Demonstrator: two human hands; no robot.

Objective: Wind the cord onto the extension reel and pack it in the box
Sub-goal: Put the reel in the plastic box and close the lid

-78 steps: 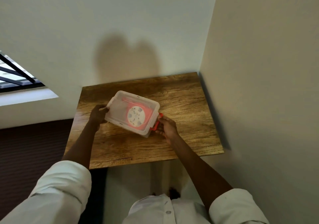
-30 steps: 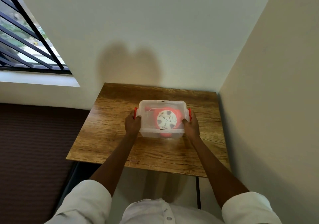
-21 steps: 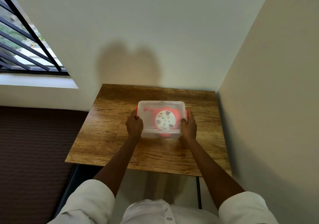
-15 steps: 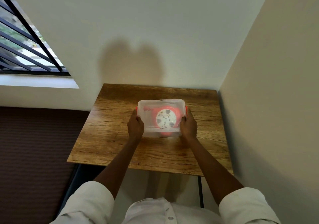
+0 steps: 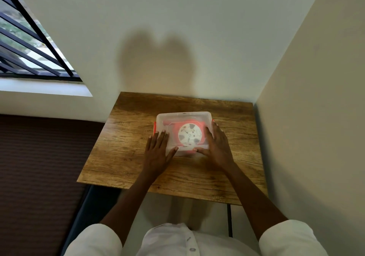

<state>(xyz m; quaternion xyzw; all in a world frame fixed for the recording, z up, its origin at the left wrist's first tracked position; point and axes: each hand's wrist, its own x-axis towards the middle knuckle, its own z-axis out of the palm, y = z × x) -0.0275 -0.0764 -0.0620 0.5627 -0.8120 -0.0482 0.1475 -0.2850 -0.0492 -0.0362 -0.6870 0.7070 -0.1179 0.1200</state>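
Reel [image 5: 189, 135] in lidded box [image 5: 183, 117], L hand [image 5: 158, 150] + R hand [image 5: 216, 147] flat on top.

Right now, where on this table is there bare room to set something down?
Bare wood on the table lies left of the box, between the box and the wall behind, right of the box toward the side wall, and along the near edge beside the wrists. The middle is crowded: the left hand and right hand lie flat on the box.

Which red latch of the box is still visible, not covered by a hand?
The left latch; the right hand mostly covers the other one.
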